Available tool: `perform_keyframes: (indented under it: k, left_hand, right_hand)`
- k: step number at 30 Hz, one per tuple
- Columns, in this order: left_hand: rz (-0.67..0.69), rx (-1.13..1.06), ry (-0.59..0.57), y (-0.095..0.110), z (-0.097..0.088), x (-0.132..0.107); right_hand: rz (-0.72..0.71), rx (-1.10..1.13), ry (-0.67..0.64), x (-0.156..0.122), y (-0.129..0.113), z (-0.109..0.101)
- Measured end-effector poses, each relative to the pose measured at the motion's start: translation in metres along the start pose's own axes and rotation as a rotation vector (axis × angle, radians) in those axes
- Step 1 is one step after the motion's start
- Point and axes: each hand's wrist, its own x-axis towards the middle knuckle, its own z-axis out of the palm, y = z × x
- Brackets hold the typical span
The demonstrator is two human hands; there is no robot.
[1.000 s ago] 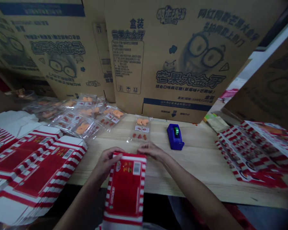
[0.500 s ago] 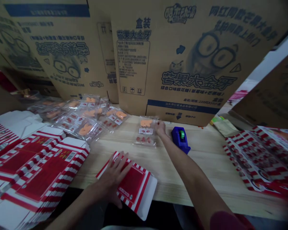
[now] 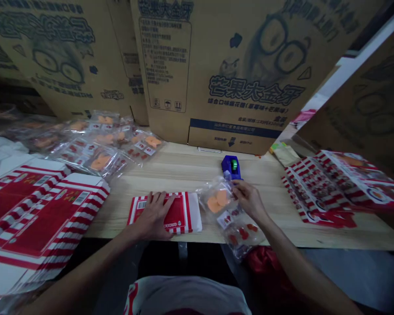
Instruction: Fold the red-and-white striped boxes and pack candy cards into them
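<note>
Tape dispenser: here it is, blue with a green roll, our landmark on the bench (image 3: pixel 231 164).
Left hand: we have it spread flat, left of the dispenser and nearer us (image 3: pixel 156 214), fingers over the carton and pressing nothing else.
Striped carton: red and white, lying flat under that palm, left of the dispenser on our side (image 3: pixel 180 212).
Right hand: just on the near side of the dispenser (image 3: pixel 249 199), narrowed to a pinch, and we've got a packet edge in it!
Clear candy packet: slanting toward us from the dispenser (image 3: pixel 226 208), orange and red pieces inside, lower end past the bench's near edge; whether it touches the dispenser, we can't tell.
Wooden bench: pale, grained planks, running both sides of the dispenser (image 3: pixel 170 173).
Packet heap: shiny, well left of the dispenser (image 3: pixel 101 148).
Carton stack: farther left and nearer us than the dispenser (image 3: pixel 55 218).
Striped pile: over to the dispenser's right (image 3: pixel 328 188).
Shipping box: brown cardboard, printed blue, walling us in behind the dispenser (image 3: pixel 226 113).
</note>
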Motion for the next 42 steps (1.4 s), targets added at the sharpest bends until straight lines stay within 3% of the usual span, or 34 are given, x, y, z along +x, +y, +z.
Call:
perform_keyframes:
  k: [3,8,11,14,17,22,24,26,29,33,35,38,40,42]
  left_hand:
    - [-0.076,0.038,0.066,0.016,0.002,0.006]
    - [-0.037,0.092,0.099,0.035,0.007,0.014]
    - [0.011,0.098,0.098,0.039,0.009,0.015]
    - [0.026,0.086,0.049,0.039,0.011,0.016]
    - [0.015,0.061,-0.038,0.035,0.011,0.016]
    - [-0.002,0.041,-0.162,0.028,0.012,0.011]
    - [0.003,0.028,-0.164,0.028,0.014,0.01]
    - [0.011,0.012,-0.121,0.032,0.016,0.011]
    - [0.031,-0.006,-0.04,0.046,0.02,0.017]
    - [-0.018,-0.01,0.001,0.063,0.021,0.022]
    - [-0.108,-0.002,0.061,0.067,0.017,0.021]
    - [-0.321,0.015,0.21,0.074,0.009,0.016]
    - [-0.432,-0.013,0.274,0.081,0.005,0.012]
    - [-0.464,-0.12,0.308,0.087,0.006,0.006]
  right_hand:
    - [-0.085,-0.163,-0.06,-0.012,0.004,0.011]
    - [-0.263,-0.287,-0.461,-0.019,-0.018,0.028]
    - [-0.296,-0.518,-0.565,-0.022,-0.029,0.038]
    - [-0.288,-0.628,-0.534,-0.026,-0.029,0.05]
    - [-0.242,-0.517,-0.427,-0.033,-0.013,0.052]
    - [0.039,-0.453,0.107,-0.066,0.034,0.009]
    - [0.183,-0.385,0.185,-0.081,0.046,-0.008]
    - [0.289,-0.239,0.153,-0.092,0.044,-0.01]
    - [0.274,-0.038,0.047,-0.096,0.023,0.018]
    - [0.082,0.066,-0.081,-0.09,-0.009,0.068]
    - [0.045,0.11,-0.008,-0.091,-0.018,0.081]
    - [0.079,0.245,0.253,-0.096,-0.025,0.089]
    - [0.144,0.417,0.288,-0.099,-0.028,0.093]
    - [0.226,0.589,0.24,-0.099,-0.03,0.096]
